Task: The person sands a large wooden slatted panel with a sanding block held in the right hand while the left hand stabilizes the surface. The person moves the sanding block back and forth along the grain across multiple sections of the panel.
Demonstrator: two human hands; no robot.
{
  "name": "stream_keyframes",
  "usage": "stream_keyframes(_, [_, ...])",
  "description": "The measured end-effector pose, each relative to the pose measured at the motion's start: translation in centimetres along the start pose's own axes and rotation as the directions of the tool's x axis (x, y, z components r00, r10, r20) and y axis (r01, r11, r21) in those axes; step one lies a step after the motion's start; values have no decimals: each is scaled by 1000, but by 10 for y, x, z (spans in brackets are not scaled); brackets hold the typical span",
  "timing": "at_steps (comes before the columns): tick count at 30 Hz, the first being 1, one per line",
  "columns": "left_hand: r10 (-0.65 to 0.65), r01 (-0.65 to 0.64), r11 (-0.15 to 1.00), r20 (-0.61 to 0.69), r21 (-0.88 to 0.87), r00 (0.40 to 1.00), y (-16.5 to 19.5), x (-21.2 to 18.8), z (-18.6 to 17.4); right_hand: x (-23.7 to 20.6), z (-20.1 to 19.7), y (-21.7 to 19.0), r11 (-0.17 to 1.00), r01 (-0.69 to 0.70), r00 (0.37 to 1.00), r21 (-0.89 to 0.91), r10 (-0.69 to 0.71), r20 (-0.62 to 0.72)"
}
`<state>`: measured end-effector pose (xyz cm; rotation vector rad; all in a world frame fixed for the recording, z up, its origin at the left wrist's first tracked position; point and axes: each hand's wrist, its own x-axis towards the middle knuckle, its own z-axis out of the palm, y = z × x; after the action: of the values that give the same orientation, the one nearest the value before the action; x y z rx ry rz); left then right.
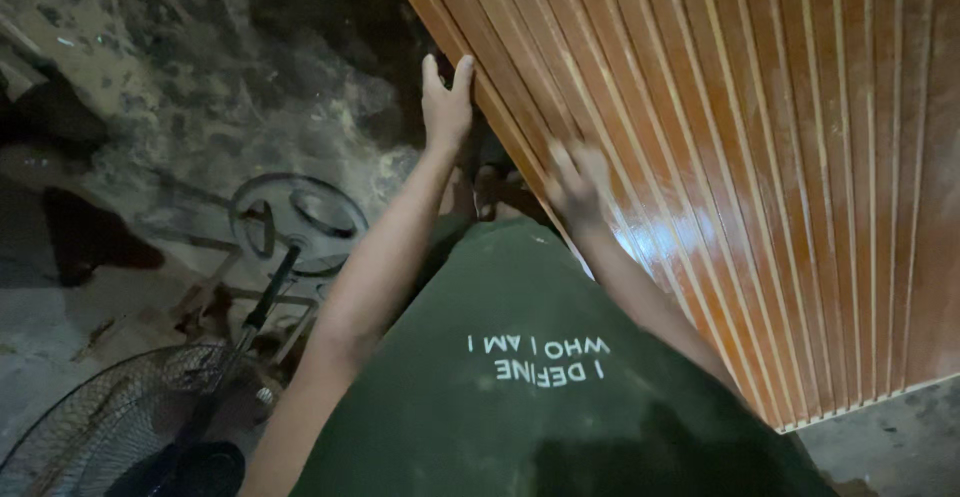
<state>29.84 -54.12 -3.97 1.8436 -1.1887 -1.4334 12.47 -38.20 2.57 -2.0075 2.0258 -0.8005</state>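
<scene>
Glossy reddish-brown ribbed panel with pale stripes; dark green shirt; black fan
</scene>
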Motion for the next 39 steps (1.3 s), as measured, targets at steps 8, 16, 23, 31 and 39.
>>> stream_keyframes(8, [63, -62, 998, 55, -19, 997, -1, 10, -4, 107, 98, 4, 999, -31, 994, 19, 33, -100])
stream_keyframes(16, [44, -41, 999, 118, -25, 992, 13, 7, -8, 53, 14, -5, 987, 153, 984, 48, -148, -94])
stream_keyframes(23, [-53, 46, 997, 111, 68, 992, -2, 11, -7, 49, 48, -6, 999, -28, 995, -26, 26, -95])
stream_keyframes(31, [78, -44, 979, 167, -199, 983, 4, 6, -7, 124, 78, -6, 1000, -8, 1000, 18, 8, -6])
stream_keyframes(39, [127, -100, 984, 185, -149, 975, 10, 6, -15, 51, 33, -14, 999, -48, 989, 11, 49, -142])
